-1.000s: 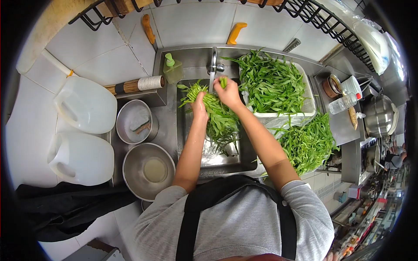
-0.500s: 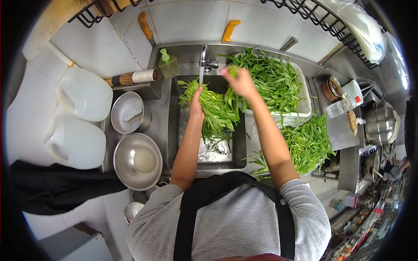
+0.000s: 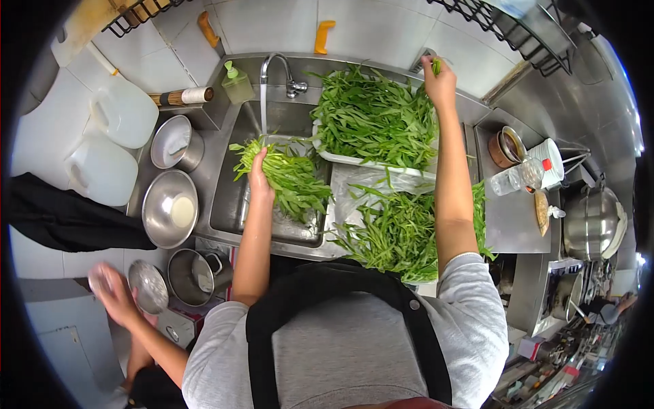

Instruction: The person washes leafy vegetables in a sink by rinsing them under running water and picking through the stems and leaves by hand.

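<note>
My left hand (image 3: 261,178) is closed around a bunch of leafy greens (image 3: 296,184), long and narrow-leaved like water spinach. Its pale stem ends point toward the running tap (image 3: 276,63), and the leaves hang over the steel sink (image 3: 231,191). Raised near the back wall on the right, my right hand (image 3: 441,85) pinches a small piece of greens (image 3: 436,66). Between my hands, more greens (image 3: 381,116) fill a white basket (image 3: 378,165). Another pile of greens (image 3: 398,232) lies in front of it on clear plastic.
Left of the sink stand a steel bowl (image 3: 153,211), a pot (image 3: 194,146) and a soap bottle (image 3: 237,85). Another person's hand (image 3: 116,296) is beside a round metal dish (image 3: 148,286). A plastic bottle (image 3: 518,177) lies at right; a black wire rack (image 3: 504,34) hangs above.
My right hand has moved from above the sink, up and right past the basket, with greens in it. The view has shifted. Another person's hands have appeared at lower left.
</note>
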The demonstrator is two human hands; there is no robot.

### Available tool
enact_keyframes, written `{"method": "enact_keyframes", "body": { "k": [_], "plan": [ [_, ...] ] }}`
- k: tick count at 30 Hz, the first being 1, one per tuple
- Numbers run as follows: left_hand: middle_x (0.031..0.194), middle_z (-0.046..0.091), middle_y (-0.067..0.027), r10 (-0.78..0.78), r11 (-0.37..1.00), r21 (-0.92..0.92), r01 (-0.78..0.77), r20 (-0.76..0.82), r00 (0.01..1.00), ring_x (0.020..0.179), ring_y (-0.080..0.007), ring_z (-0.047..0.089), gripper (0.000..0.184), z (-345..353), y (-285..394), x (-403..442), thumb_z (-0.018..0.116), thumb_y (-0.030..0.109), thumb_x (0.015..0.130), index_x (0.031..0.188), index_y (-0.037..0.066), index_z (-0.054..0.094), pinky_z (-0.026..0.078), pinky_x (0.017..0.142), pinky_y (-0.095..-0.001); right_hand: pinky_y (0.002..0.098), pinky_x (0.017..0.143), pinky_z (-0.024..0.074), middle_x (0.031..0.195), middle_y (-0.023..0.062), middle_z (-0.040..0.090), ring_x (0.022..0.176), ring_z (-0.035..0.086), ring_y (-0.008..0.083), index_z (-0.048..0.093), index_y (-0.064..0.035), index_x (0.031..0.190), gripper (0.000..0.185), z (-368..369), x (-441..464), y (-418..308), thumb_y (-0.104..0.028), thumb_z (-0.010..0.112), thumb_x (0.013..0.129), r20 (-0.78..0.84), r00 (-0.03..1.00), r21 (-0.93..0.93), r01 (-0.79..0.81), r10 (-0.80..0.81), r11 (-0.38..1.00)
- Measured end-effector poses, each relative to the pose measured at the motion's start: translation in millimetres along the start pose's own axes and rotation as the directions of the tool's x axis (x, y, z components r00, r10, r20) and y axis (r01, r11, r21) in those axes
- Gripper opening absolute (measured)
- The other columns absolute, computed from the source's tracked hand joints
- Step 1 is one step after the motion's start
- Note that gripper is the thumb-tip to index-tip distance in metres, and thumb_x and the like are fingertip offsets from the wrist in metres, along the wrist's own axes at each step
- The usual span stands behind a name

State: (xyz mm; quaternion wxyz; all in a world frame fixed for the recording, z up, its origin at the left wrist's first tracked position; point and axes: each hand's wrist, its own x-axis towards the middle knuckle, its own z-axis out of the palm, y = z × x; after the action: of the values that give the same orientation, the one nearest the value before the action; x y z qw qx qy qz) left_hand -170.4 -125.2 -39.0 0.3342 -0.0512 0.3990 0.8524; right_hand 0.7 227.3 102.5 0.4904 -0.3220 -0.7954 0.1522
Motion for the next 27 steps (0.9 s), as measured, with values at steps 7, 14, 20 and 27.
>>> {"method": "enact_keyframes", "body": {
  "k": [7,14,20,27],
  "plan": [
    [0.087,0.059,-0.0061,-0.036,0.998,-0.045,0.036,0.007,0.999,0.077,-0.0182,0.058,0.028,-16,-13,-19,0.061,0.021,0.076,0.097,0.004,0.056,0.048,0.071,-0.0316,0.0266,0.054,0.0387,0.066,-0.0004,0.049,0.058,0.043,0.0108,0.061,0.0001,0.087,0.033,-31,29,26,-0.031,0.048,0.089,-0.132,0.875,0.827,-0.162,0.466,0.538],
    [0.085,0.055,-0.0069,-0.155,0.362,-0.804,0.472,0.448,0.881,0.072,-0.0154,0.057,0.022,-25,45,75,0.045,0.004,0.078,0.098,0.000,0.051,0.047,0.063,-0.0247,0.0367,0.082,0.0434,0.099,0.0120,0.058,0.089,0.055,0.0233,0.052,0.0000,0.108,0.056,44,-37,182,-0.048,0.054,0.080,0.332,0.693,0.280,-0.721,0.640,0.634],
    [0.090,0.057,-0.0111,-0.421,0.035,-0.833,0.553,0.489,0.764,0.071,-0.0181,0.058,0.028,-31,5,161,0.043,0.002,0.079,0.106,-0.004,0.048,0.049,0.062,-0.0277,0.0384,0.084,0.0448,0.106,0.0265,0.054,0.103,0.053,0.0316,0.042,0.0020,0.114,0.086,-13,-63,86,-0.059,0.067,0.059,0.061,0.710,-0.552,-0.561,0.702,0.616],
    [0.086,0.060,-0.0087,-0.295,0.944,0.113,0.309,-0.128,0.947,0.071,-0.0184,0.060,0.030,-22,-64,-4,0.061,0.023,0.076,0.098,0.004,0.055,0.051,0.066,-0.0317,0.0448,0.077,0.0452,0.105,0.0182,0.052,0.098,0.050,0.0326,0.051,-0.0027,0.101,0.048,4,-58,86,-0.038,0.063,0.072,0.155,0.924,-0.617,-0.187,0.351,0.764]
  ]
}}
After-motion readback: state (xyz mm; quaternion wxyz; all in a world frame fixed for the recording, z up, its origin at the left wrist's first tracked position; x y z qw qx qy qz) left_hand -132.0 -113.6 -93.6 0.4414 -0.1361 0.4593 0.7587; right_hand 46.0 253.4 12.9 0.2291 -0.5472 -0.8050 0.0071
